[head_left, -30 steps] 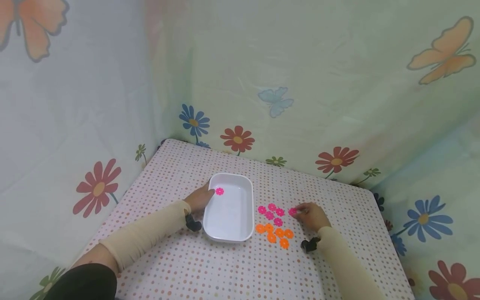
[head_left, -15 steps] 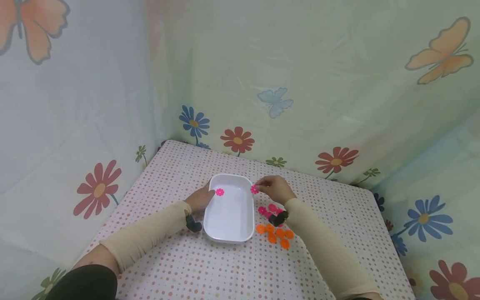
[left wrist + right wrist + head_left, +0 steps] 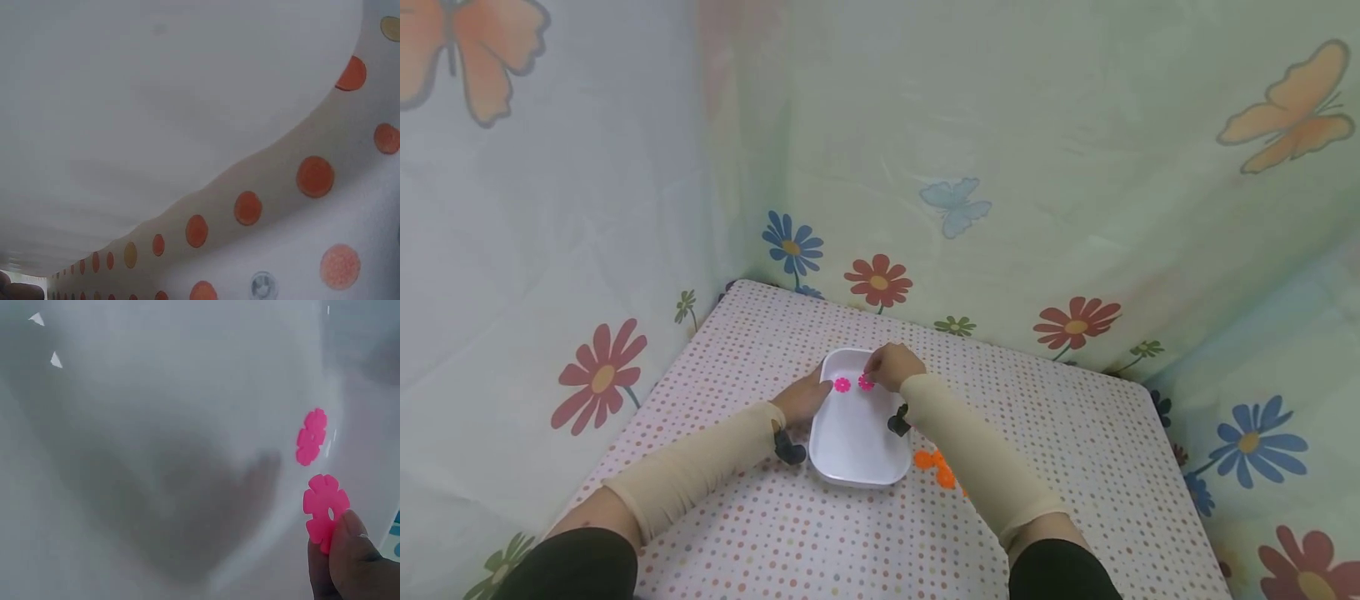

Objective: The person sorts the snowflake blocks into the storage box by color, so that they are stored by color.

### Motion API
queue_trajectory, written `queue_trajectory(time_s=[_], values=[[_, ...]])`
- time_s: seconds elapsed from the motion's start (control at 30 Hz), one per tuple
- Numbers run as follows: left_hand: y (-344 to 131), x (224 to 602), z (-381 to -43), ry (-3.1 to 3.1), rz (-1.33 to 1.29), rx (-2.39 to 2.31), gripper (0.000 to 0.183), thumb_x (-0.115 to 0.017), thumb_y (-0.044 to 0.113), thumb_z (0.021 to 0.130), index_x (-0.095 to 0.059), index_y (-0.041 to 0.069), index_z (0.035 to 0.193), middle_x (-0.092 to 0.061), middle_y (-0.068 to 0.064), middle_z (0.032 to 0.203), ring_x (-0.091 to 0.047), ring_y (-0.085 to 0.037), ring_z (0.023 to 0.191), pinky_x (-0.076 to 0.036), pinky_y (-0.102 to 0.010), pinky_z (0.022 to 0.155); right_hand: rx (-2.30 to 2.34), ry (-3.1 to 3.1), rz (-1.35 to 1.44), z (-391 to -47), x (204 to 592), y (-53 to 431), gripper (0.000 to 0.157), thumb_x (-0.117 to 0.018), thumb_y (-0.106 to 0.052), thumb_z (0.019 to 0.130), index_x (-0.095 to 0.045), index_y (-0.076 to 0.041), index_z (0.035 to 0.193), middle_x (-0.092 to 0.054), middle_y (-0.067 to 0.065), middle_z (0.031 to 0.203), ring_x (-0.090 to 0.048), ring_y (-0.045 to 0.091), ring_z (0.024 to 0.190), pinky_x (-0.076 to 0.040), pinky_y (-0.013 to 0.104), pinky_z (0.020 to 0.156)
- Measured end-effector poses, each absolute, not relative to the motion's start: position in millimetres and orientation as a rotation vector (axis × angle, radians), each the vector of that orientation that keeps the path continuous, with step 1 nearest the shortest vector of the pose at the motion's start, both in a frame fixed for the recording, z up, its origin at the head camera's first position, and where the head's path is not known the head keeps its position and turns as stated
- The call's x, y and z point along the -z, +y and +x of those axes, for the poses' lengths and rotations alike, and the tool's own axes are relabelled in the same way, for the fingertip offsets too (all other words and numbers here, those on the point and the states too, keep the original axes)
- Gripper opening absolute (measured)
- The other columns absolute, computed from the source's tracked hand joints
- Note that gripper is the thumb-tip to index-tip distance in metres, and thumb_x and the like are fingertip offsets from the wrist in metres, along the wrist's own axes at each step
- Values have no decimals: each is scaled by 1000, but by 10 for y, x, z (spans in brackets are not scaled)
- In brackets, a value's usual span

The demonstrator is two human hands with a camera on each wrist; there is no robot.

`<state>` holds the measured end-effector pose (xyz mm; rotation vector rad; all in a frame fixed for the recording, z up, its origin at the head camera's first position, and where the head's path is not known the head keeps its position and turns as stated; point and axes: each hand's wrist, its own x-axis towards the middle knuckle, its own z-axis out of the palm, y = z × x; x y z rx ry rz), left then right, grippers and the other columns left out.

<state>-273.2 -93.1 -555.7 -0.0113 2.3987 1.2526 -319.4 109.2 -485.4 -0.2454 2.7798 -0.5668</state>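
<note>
A white rectangular tray (image 3: 859, 446) stands on the dotted table; its outer wall (image 3: 156, 112) fills most of the left wrist view. My left hand (image 3: 802, 397) holds the tray's left edge, thumb at the rim. Over the far part of the tray, my right hand (image 3: 895, 367) pinches a pink flower-shaped plastic piece (image 3: 317, 503) between thumb and finger. Another pink flower piece (image 3: 842, 385) lies inside the tray, left of the held one. Several orange flower pieces (image 3: 945, 477) lie on the table to the right, partly covered by my right forearm.
The table (image 3: 760, 517) has a dotted cover. Patterned curtain walls (image 3: 1000, 250) with flowers and butterflies enclose its back and sides. My right sleeve (image 3: 977, 450) crosses above the table and hides the spot right of the tray.
My right hand has carried the pink flower piece leftward from the table, past the right rim and over the tray. My left hand has stayed at the tray's left edge.
</note>
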Motion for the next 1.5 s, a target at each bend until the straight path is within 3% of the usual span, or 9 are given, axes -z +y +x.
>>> queue_trajectory(time_s=[0.27,0.5,0.67,0.93,1.07,1.3,1.4,1.5], values=[[-869,5465,-2656,2425,68,-1234,64,-31,46,111,-9,33,169,-49,-11,161,-50,-38,145,-31,-63,123,502,2817,-253,-3178,5012,1021,3,-80,-18,92,-82,-19,93,-77,-2,91,-62,18,80,-51,33,76],[-811,5451,-2679,2395,70,-1276,63,-34,48,110,-13,36,168,-63,-6,148,-63,-31,132,-38,-59,120,373,2911,-317,-3148,5145,997,14,-73,-9,93,-81,-18,88,-76,-4,84,-62,16,77,-53,36,83],[-781,5465,-2681,2393,68,-1266,63,-33,47,110,-11,37,168,-58,-6,153,-61,-33,135,-37,-61,120,400,2921,-332,-3097,5064,1075,7,-76,-12,94,-82,-16,93,-78,-1,91,-63,17,80,-56,34,81],[-749,5463,-2664,2419,100,-1245,64,-31,48,110,-8,34,169,-39,-5,168,-44,-37,151,-28,-63,125,487,2942,-308,-2946,4494,1795,11,-80,-24,94,-83,-19,104,-79,1,109,-69,21,96,-61,42,87],[-789,5463,-2685,2452,107,-1209,65,-29,46,110,-8,30,169,-36,-7,169,-43,-37,151,-29,-61,125,380,2947,-263,-2881,4419,2352,10,-79,-23,95,-82,-17,101,-79,4,108,-71,22,92,-62,43,82],[-879,5474,-2710,2415,44,-1213,66,-29,47,110,-7,31,169,-39,-9,167,-50,-39,145,-33,-61,123,347,2770,-40,-2763,4945,3104,27,-82,-22,90,-78,-14,116,-76,10,116,-68,29,106,-56,53,95],[-919,5493,-2715,2421,43,-1201,66,-29,47,110,-6,31,169,-33,-8,170,-43,-40,150,-29,-62,124,449,2755,21,-2742,5219,3152,31,-83,-26,90,-76,-18,120,-73,8,115,-65,27,102,-55,52,97],[-937,5522,-2722,2435,37,-1187,66,-29,47,110,-6,30,169,-31,-7,171,-38,-40,153,-25,-63,126,532,2776,6,-2727,5362,3095,25,-82,-27,91,-77,-21,114,-72,5,108,-63,24,95,-56,49,94]])
